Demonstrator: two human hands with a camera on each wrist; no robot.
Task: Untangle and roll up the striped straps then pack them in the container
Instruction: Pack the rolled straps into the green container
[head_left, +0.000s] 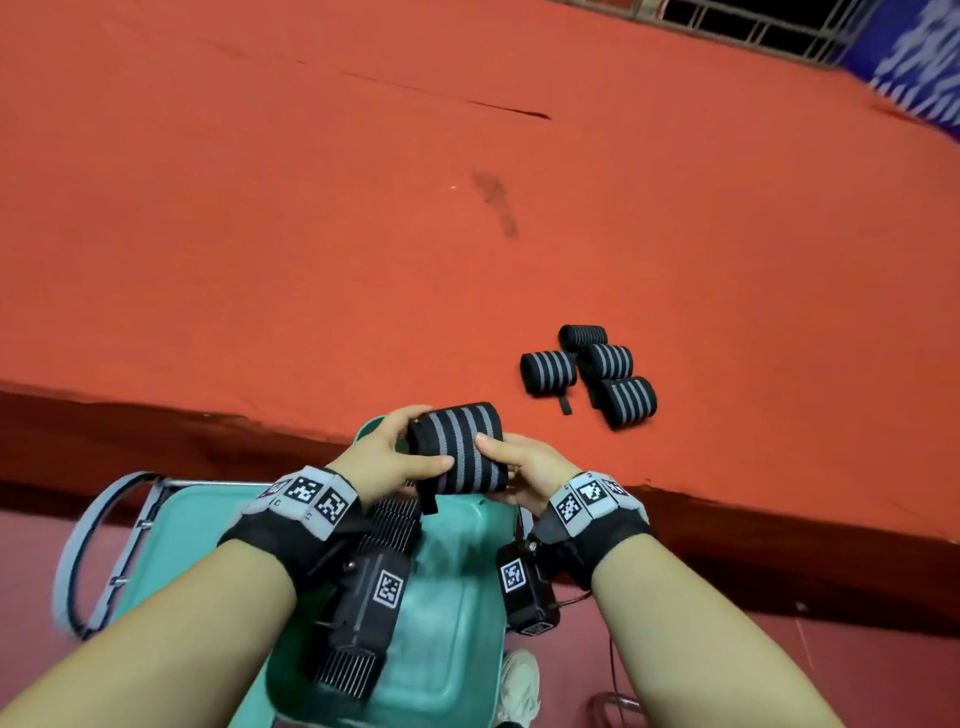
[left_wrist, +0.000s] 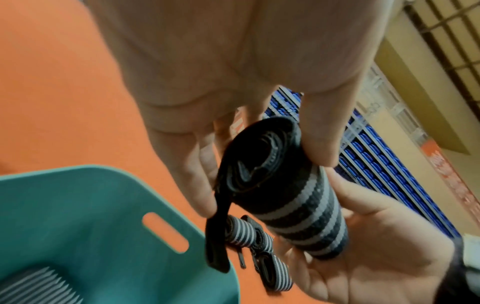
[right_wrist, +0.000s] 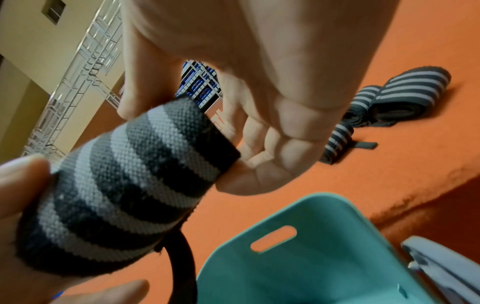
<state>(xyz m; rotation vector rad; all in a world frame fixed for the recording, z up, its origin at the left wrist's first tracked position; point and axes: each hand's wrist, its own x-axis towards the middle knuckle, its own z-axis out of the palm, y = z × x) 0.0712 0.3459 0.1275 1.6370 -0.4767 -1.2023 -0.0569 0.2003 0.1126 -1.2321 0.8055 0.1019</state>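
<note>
Item: rolled striped strap (head_left: 457, 449), black with grey stripes, held above the teal container (head_left: 452, 597) and level with the near edge of the orange surface (head_left: 363, 234).

Left hand (head_left: 387, 457): fingers and thumb curled round the roll's left end, thumb lying along the side nearer the person, fingers over the far side. Forearm reached forward over the container; wrist carried a marker band and a black camera unit.

Right hand (head_left: 524, 470): clasped the roll's right end, thumb on top, fingers cupped beneath. Forearm likewise extended, banded at the wrist.

Loose black tab (left_wrist: 217, 236): hung from the roll's left end toward the container.

Four rolled straps (head_left: 589, 374): lay clustered on the orange surface, beyond and to the right of the container, touching or just beside one another.

Container: teal, open-topped, with a slot handle (left_wrist: 165, 232) in its wall; striped strap material (left_wrist: 39, 286) showed inside in the left wrist view. It sat below the orange surface's near edge, close against it.

Orange surface: a wide cloth-covered expanse stretching beyond the container, with a dark smudge (head_left: 496, 208) and a crease line (head_left: 467, 101). Window bars (head_left: 753, 26) stood past its far edge.

Grey looped frame (head_left: 98, 551): just left of the container.
</note>
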